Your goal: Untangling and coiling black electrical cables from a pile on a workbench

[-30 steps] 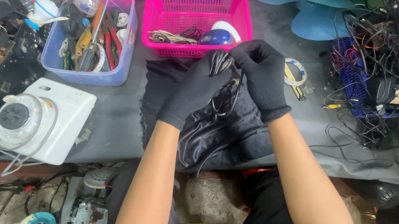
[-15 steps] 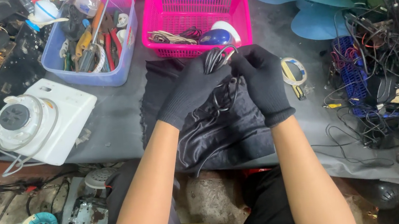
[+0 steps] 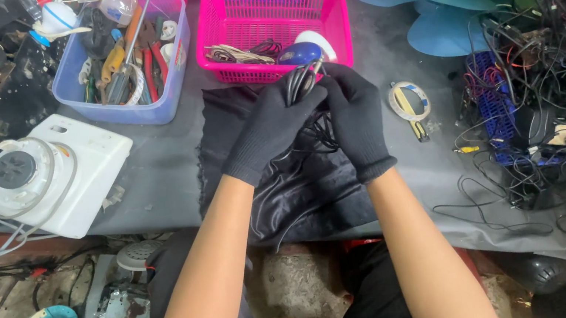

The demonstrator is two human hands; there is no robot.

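Head view recorded two gloved hands, left hand (image 3: 271,129) and right hand (image 3: 354,120), both grasping one coiled black cable (image 3: 306,81); one pink basket (image 3: 253,6) and one blue bin (image 3: 134,110) stood on the desk (image 3: 164,162).

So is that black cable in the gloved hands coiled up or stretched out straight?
Coiled. The black cable sits in loops bunched between the left hand and right hand, with more loops hanging below over the black cloth.

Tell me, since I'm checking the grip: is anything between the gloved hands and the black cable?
Nothing visible. The left hand and right hand, both in black knit gloves, grip the coiled thin black cable directly, above the black satin cloth.
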